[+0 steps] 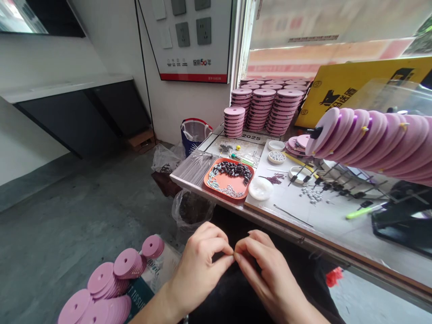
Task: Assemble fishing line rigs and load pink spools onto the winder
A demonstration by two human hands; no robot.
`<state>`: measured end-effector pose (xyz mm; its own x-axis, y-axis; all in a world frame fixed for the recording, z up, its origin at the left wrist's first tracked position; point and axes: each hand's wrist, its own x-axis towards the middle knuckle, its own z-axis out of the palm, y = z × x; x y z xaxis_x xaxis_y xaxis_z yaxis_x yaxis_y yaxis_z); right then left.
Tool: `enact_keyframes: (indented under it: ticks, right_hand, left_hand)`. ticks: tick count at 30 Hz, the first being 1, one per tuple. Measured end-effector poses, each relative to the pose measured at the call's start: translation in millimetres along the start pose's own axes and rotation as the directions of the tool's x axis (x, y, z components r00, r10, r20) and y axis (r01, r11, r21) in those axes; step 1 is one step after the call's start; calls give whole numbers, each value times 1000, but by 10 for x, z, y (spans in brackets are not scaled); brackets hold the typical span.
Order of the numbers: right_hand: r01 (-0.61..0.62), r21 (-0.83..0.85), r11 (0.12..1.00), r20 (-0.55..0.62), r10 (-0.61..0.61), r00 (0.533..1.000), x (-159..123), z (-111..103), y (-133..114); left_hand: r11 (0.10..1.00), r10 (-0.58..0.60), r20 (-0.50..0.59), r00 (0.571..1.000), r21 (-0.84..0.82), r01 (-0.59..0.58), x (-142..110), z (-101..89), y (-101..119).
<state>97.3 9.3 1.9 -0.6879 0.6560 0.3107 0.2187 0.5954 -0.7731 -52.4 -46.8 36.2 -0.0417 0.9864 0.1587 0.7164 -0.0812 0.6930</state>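
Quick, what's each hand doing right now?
Left hand: pinched closed; anything held is too tiny to tell.
Right hand: pinched closed too; can't tell if holding anything.

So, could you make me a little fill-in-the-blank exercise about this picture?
1. The left hand and the right hand are close together, each with its index finger pinched against its ____.
2. The stacked discs are coloured ____.
3. In the picture, the orange-red tray lies to the ____ of the round white dish.
4. The printed number near the discs reads ____.

Missing words: thumb; pink; left; 2025.
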Motion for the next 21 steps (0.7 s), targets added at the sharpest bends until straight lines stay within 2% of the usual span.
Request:
enact_keyframes:
  ticks: [3, 8, 13, 15, 18, 21]
  right_hand:
    - [-8, -4, 1000, -1, 8, 1000, 5, -7, 9]
    - [-137, 115, 984, 30, 134, 990, 25, -66, 1]
    - [-199, 262, 944, 95, 180, 979, 33, -143, 27]
    - [-203, 294, 934, 95, 183, 979, 34, -161, 40]
    - [-253, 306, 918, 77, 241, 967, 36, -172, 51]
    - [-287, 282, 915, 72, 278, 958, 32, -165, 51]
  left_hand:
    - [995, 36, -6, 999, 93, -36, 3, 7, 1]
    - [973, 138, 56, 989, 180, -146, 59, -17, 40]
    - [927, 343, 151, 927, 105, -360, 127, -48, 69]
    - [944, 314, 128, 941, 66, -324, 138, -45, 53]
    - [994, 110, 58, 992, 8, -111, 127, -47, 8]
    - [997, -24, 37, 999, -74, 26, 87, -63, -32]
